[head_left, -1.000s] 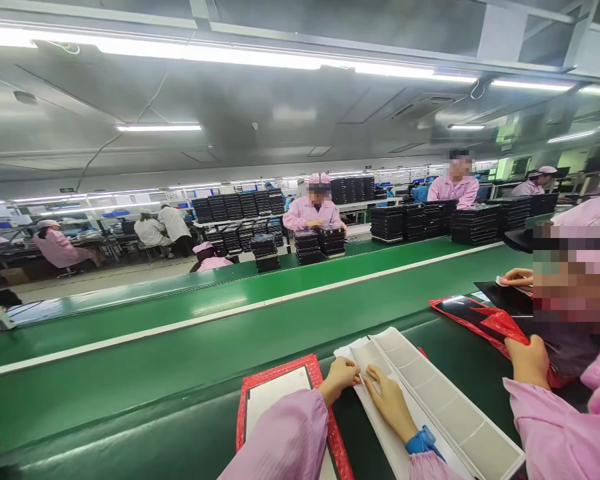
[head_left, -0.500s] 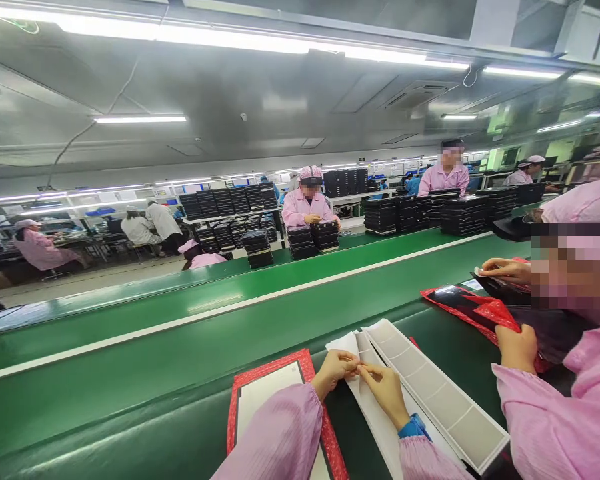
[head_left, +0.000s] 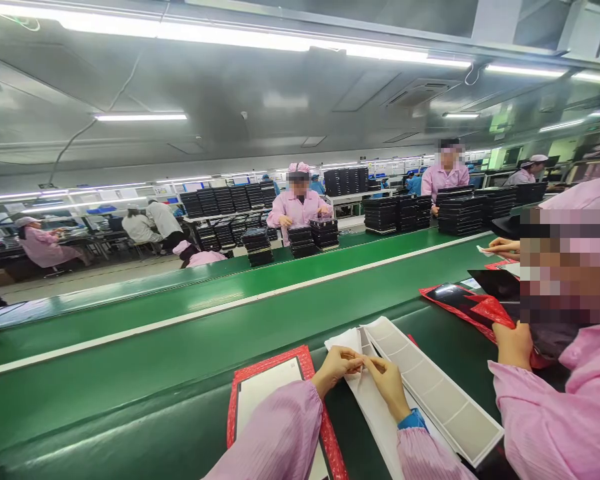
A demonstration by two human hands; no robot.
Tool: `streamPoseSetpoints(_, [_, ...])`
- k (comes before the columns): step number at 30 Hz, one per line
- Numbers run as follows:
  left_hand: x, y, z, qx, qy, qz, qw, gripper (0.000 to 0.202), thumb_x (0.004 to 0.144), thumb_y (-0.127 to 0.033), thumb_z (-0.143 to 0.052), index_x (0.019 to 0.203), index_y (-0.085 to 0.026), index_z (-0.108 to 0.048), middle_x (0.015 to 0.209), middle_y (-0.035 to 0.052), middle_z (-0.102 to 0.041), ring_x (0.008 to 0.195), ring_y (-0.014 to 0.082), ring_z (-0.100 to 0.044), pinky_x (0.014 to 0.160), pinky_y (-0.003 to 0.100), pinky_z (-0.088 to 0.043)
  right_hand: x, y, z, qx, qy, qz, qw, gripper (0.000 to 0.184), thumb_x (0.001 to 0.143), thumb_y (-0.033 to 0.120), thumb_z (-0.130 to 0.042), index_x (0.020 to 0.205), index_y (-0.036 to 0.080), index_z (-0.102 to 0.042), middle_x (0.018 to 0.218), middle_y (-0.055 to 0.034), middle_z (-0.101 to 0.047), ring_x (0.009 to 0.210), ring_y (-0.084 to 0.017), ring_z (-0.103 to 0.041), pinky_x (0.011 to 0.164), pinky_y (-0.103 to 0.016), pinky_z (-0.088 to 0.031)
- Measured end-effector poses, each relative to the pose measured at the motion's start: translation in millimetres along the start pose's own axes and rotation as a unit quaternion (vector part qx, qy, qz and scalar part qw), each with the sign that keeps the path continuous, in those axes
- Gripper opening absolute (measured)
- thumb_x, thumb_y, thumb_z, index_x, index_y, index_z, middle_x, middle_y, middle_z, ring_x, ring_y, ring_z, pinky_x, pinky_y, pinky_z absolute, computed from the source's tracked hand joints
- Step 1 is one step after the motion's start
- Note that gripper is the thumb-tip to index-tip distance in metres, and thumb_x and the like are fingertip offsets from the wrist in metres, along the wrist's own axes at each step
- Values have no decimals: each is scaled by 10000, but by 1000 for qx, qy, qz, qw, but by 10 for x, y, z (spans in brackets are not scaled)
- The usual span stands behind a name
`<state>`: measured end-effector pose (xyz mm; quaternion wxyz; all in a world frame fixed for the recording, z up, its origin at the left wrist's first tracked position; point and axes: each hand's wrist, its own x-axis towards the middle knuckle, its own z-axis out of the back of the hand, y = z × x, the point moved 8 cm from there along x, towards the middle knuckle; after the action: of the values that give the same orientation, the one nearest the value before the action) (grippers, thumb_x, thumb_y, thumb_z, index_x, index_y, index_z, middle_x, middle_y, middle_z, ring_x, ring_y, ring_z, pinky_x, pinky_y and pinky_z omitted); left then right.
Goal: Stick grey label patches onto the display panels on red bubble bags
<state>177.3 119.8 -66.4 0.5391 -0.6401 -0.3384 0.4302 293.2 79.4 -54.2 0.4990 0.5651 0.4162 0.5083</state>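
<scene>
My left hand and my right hand meet over the top end of a long white label sheet on the green bench. Both hands pinch at the same spot on the sheet's upper edge, fingertips pressed together. A second white strip with rows of blank labels lies just right of my right hand. To the left of my left arm lies a red bubble bag with a white-faced panel in it.
A co-worker in pink sits close on my right, one hand on a red bag with a dark panel. The green conveyor belt runs across in front. Stacks of black trays and other workers stand beyond it.
My fingertips have closed together into a pinch on the sheet's top edge. The co-worker's far hand has lifted away to the right. The view has shifted slightly.
</scene>
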Motion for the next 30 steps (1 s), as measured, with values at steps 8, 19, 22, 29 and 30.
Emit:
streamPoseSetpoints(8, [-63, -104, -66, 8, 0, -18, 1000, 514, 419, -525, -765, 675, -90, -668, 564, -8, -594, 519, 73, -513, 616, 244, -430, 8, 2, -21, 21, 26, 1, 999, 538, 684, 588, -563, 860, 96, -693, 885, -119, -680, 850, -259, -626, 795, -343, -491])
streamPoseSetpoints(19, [-77, -139, -77, 26, -8, -26, 999, 493, 435, -520, -759, 666, -95, -662, 556, -7, -594, 512, 80, -514, 587, 244, -428, -9, 21, 1, 17, 19, 8, 1000, 483, 701, 553, -570, 863, 113, -687, 883, -119, -678, 846, -247, -627, 788, -334, -491])
streamPoseSetpoints(22, [-71, -129, -74, 38, -21, -28, 999, 445, 478, -496, -756, 653, -100, -651, 553, -9, -596, 522, 89, -530, 601, 250, -444, -3, 16, -19, 11, 27, 18, 999, 477, 721, 545, -552, 886, 116, -680, 899, -116, -674, 846, -241, -624, 775, -324, -492])
streamPoseSetpoints(29, [-43, -73, -102, 106, -14, -5, 994, 201, 820, -305, -553, 761, -116, -582, 693, -27, -597, 615, 84, -569, 624, 262, -489, 24, -8, -32, -15, 26, 35, 999, 486, 741, 547, -521, 907, 113, -663, 918, -104, -669, 839, -232, -615, 773, -308, -478])
streamPoseSetpoints(30, [-43, -64, -107, 115, -7, -1, 993, 191, 832, -298, -537, 793, -116, -580, 732, -20, -603, 640, 88, -576, 630, 266, -495, 28, -12, -32, -17, 25, 34, 999, 484, 740, 548, -520, 899, 114, -665, 909, -100, -671, 835, -232, -615, 773, -306, -477])
